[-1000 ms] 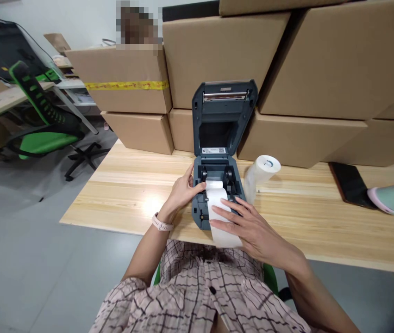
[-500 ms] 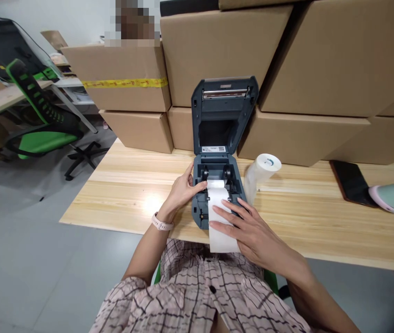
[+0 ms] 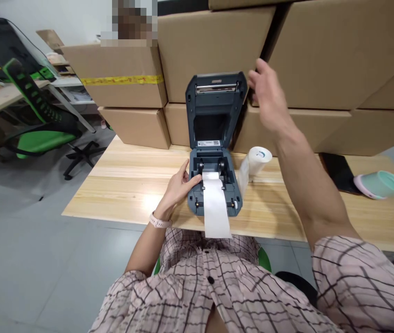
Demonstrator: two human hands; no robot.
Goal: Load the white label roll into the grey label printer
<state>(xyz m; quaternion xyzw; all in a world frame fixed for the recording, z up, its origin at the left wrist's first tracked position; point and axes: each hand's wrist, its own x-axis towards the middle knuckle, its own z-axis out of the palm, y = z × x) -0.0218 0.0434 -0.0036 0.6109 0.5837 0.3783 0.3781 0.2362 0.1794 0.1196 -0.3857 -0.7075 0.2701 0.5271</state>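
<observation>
A dark grey label printer (image 3: 193, 196) stands on the table with its lid (image 3: 214, 108) raised. White label paper (image 3: 216, 215) runs out of its inside, over the front edge and past the table edge. My left hand (image 3: 178, 187) grips the printer's left side, thumb over the rim and fingers along the outer wall. Up beside the lid's top right edge is my right hand (image 3: 268, 95), fingers loosely bent and holding nothing; whether the fingertips touch the lid I cannot tell. A white label roll (image 3: 259, 159) lies just right of the printer, its loose strip hanging toward the printer's side.
Large cardboard boxes (image 3: 214, 41) are stacked right behind the printer. To the right on the table (image 3: 113, 185) lie a dark phone (image 3: 337, 171) and a mint-green cup (image 3: 382, 184). A green office chair (image 3: 47, 134) stands at left. Behind the boxes, a person's head shows, blurred out.
My right hand has let go of the label paper and risen to the lid's upper right edge. My left hand stays on the printer's side. The view has shifted slightly.
</observation>
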